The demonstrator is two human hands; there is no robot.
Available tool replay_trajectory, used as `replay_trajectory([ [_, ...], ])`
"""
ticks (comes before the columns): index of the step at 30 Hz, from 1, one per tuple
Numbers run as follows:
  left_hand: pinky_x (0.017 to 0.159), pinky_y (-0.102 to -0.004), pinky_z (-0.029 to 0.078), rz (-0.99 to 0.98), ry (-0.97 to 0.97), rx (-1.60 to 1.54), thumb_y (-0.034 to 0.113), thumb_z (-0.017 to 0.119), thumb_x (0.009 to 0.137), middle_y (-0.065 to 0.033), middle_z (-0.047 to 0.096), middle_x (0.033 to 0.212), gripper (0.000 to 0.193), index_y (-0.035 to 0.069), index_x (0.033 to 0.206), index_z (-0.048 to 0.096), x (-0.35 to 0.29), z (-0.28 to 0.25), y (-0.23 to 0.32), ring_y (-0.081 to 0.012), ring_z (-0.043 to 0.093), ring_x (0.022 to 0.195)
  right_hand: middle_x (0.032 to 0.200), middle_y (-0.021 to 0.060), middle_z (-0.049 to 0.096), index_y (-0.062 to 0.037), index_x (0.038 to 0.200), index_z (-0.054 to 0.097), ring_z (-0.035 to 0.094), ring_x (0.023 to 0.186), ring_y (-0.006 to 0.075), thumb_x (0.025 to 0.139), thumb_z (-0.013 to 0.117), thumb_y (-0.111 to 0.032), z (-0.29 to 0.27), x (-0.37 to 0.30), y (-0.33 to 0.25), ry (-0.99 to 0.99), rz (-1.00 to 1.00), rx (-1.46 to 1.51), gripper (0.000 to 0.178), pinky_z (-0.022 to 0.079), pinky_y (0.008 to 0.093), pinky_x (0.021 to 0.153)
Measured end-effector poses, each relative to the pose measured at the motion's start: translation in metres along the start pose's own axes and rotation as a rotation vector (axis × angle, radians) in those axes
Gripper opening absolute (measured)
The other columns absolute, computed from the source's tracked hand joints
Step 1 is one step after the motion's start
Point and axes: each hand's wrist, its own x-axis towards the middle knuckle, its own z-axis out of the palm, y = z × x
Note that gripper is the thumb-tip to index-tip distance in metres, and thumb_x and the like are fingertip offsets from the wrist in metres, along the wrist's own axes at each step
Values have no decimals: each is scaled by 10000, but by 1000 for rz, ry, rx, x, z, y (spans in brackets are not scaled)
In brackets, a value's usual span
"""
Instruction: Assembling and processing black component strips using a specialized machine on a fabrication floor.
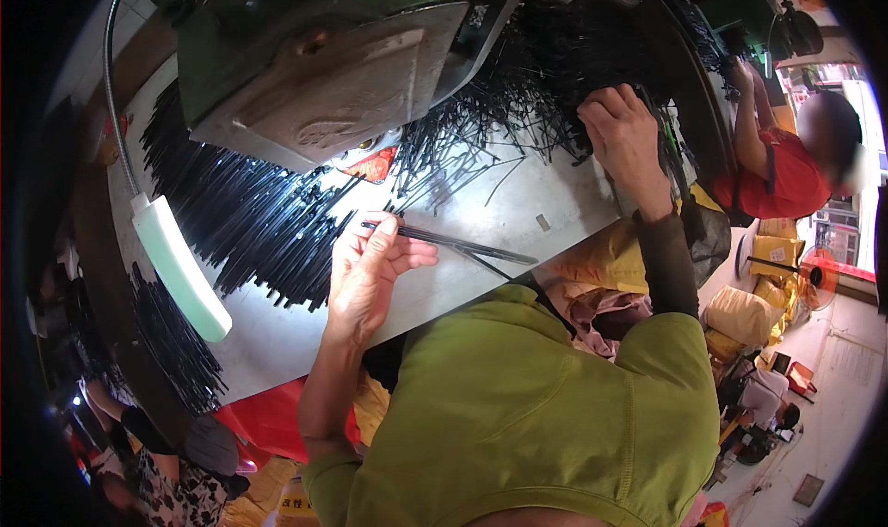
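Pale worktable with thin black strips, rowed at left, tangled farther right.

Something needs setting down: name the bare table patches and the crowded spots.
Bare tabletop lies between the held strips and the right hand. Another patch lies between the left forearm and the lower-left strip pile. Crowded: both sides of the machine, under heaped black strips.

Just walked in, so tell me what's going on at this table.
The person's left hand holds a few thin black sticks over the white table. The right hand is at a tangled pile; whether it grips any is unclear. More sticks lie side by side at left.
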Motion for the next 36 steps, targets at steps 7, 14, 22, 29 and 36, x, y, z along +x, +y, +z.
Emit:
replay_trajectory([
  [7, 654, -355, 535, 31, -60, 55, 195, 526, 960, -139, 618, 864, 168, 28, 955, 521, -5, -1, 4, -229, 635, 686, 878, -2, 584, -98, 808, 643, 540, 841, 206, 744, 671, -93, 9, 5, -4, 14, -6, 39, 70, 446, 337, 691],
  [14, 707, -351, 477, 136, -44, 72, 250, 575, 926, -92, 577, 851, 209, 45, 908, 537, -7, -4, 12, -207, 573, 823, 898, 15, 597, -85, 848, 597, 554, 915, 235, 723, 670, -98, 5, 11, -7, 166, -145, 24, 145, 459, 361, 757],
  [22, 551, -290, 381, 121, -8, -109, 157, 580, 924, -74, 559, 783, 147, 28, 865, 542, 0, -9, 17, -143, 451, 597, 839, 29, 574, -52, 934, 633, 572, 761, 189, 692, 681, -152, 31, 55, -161, 312, -417, 508, 266, 475, 321, 649],
  [29, 547, -245, 417, 123, 157, -14, 96, 615, 887, -53, 591, 756, 85, 15, 876, 590, 14, -2, 32, -114, 510, 591, 770, 70, 662, 37, 926, 611, 644, 664, 109, 858, 587, 31, 42, 68, -194, -122, 303, 1595, 72, 493, 226, 565],
  [36, 453, -220, 437, 370, 214, 476, 63, 595, 843, -56, 615, 650, 84, -18, 862, 607, 37, 0, 39, -89, 556, 488, 701, 28, 613, 53, 889, 633, 530, 578, 44, 887, 602, -29, 45, 75, -185, -155, 491, 1582, 88, 429, 189, 519],
])
